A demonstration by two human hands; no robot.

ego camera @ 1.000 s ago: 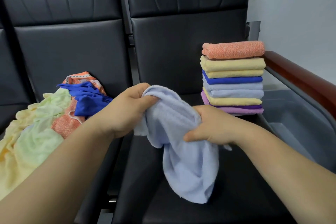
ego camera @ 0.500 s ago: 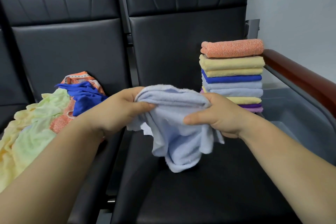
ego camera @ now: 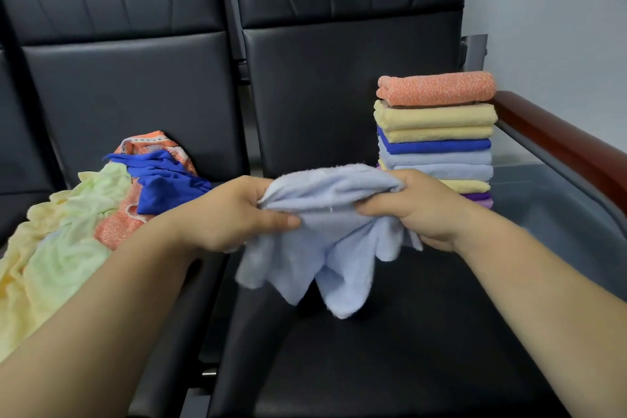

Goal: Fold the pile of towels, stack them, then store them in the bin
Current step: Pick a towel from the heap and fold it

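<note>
The light blue towel (ego camera: 325, 237) is in the middle of the frame, held up between both hands over the black chair seat (ego camera: 407, 349). It's a soft, fuzzy terry one. The top edge is bunched into a thick ridge where it's being held. The rest droops down in loose folds, with a couple of floppy corners hanging toward the seat. I can't tell if the lowest corner actually touches the seat. It's definitely not folded yet.

The left hand (ego camera: 234, 214) has a closed grip on the left end of that bunched edge, thumb pressed across the front and fingers behind the cloth. The right hand (ego camera: 417, 210) has the same kind of closed grip on the right end, thumb in front and fingers curled under.

Right of centre, at the back of the same seat, is the stack of folded towels (ego camera: 436, 132). Top to bottom it goes speckled orange, two pale yellow, royal blue, two light blue, another yellow, then purple ones. It's pretty neat and straight. The right hand covers part of the lower layers.

The stack stands just beside the wooden armrest (ego camera: 559, 142). The grey bin (ego camera: 556, 210) sits at the right edge of the frame, below that armrest.

Over on the left is the pile of unfolded towels (ego camera: 68, 231) on the next seat. Pale green and yellow ones sprawl in front. Behind them are a speckled orange one, a crumpled royal blue one and an orange one with white trim.
</note>
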